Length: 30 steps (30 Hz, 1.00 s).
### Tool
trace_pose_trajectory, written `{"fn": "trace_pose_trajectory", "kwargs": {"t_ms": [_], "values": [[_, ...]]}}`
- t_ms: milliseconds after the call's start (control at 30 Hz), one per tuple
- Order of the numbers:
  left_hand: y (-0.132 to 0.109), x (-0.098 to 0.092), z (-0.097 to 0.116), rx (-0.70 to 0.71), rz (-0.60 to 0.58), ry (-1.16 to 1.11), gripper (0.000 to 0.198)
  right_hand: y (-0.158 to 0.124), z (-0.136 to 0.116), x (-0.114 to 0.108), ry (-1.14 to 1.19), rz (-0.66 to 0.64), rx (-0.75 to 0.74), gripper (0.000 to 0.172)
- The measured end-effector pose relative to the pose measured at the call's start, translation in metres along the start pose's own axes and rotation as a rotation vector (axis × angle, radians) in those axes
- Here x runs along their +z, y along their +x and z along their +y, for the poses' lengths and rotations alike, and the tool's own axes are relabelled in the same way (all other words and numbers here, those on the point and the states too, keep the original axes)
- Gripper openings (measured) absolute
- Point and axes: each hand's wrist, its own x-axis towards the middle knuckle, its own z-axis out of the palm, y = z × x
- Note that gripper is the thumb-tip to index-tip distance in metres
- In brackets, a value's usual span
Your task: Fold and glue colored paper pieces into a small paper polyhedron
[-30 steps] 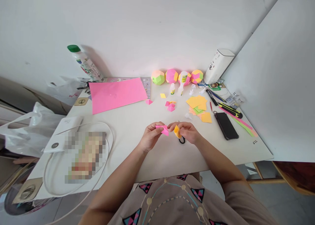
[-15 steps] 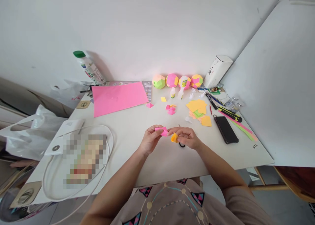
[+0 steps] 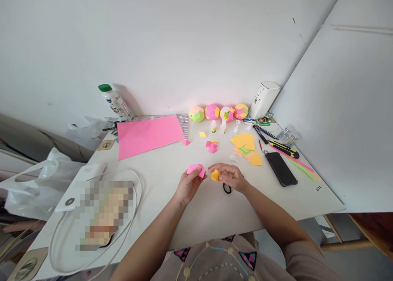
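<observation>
My left hand (image 3: pixel 186 186) is closed around a pink folded paper piece (image 3: pixel 193 168), its thumb pressed on the paper. A small orange folded paper piece (image 3: pixel 215 175) is pinched between the thumb and fingers of my right hand (image 3: pixel 233 177). The two pieces are close together but apart. Beside my right hand, the black handle loop of what looks like scissors (image 3: pixel 227 188) shows; the rest is hidden under the hand. Beyond my hands lie several small pink folded pieces (image 3: pixel 212 148) and a stack of orange and green paper sheets (image 3: pixel 245 143).
Several coloured paper balls (image 3: pixel 212 112) line the wall, with small glue bottles (image 3: pixel 213 127) in front. A pink sheet (image 3: pixel 150 135) lies back left, a phone (image 3: pixel 281 168) and box cutter (image 3: pixel 284 148) at right. A white cable (image 3: pixel 138 195) loops at left.
The camera has tilted up, so the table sits lower in view. In my left hand the pink piece is turned and shows more of its face. My hands have moved slightly apart.
</observation>
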Motion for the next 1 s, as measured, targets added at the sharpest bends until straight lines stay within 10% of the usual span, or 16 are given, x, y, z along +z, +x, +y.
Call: {"fn": "trace_pose_trajectory", "kwargs": {"t_ms": [233, 1000], "values": [[0.003, -0.006, 0.004, -0.024, -0.129, 0.094, 0.020, 0.041, 0.038, -0.042, -0.363, 0.268, 0.225, 0.014], [0.014, -0.016, 0.003, 0.030, -0.087, -0.042, 0.019, 0.042, 0.050, -0.042, -0.339, 0.149, 0.260, 0.005]]}}
